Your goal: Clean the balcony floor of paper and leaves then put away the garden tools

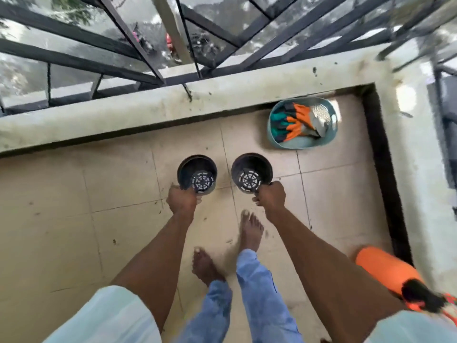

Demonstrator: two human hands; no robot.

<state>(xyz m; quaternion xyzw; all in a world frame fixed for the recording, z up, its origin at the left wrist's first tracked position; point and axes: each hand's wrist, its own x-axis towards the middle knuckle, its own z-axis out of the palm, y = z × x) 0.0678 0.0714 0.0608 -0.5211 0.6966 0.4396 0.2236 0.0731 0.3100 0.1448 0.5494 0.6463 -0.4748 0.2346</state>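
Observation:
I carry two empty black plastic plant pots above the beige tiled balcony floor (74,206). My left hand (183,200) grips the near rim of the left pot (197,175). My right hand (271,198) grips the near rim of the right pot (251,172). Both pots tilt away from me, so their slotted bottoms show. A pale blue oval basket (277,141) stands on the floor by the far wall, holding orange and green garden gloves (295,122) and a grey mesh piece. Small dirt specks dot the tiles.
A low concrete parapet (123,117) with a dark metal railing (138,43) runs along the far side. A dark gutter strip (385,174) lines the right wall. An orange sprayer bottle (388,271) with a black top stands at the lower right. My bare feet are below the pots.

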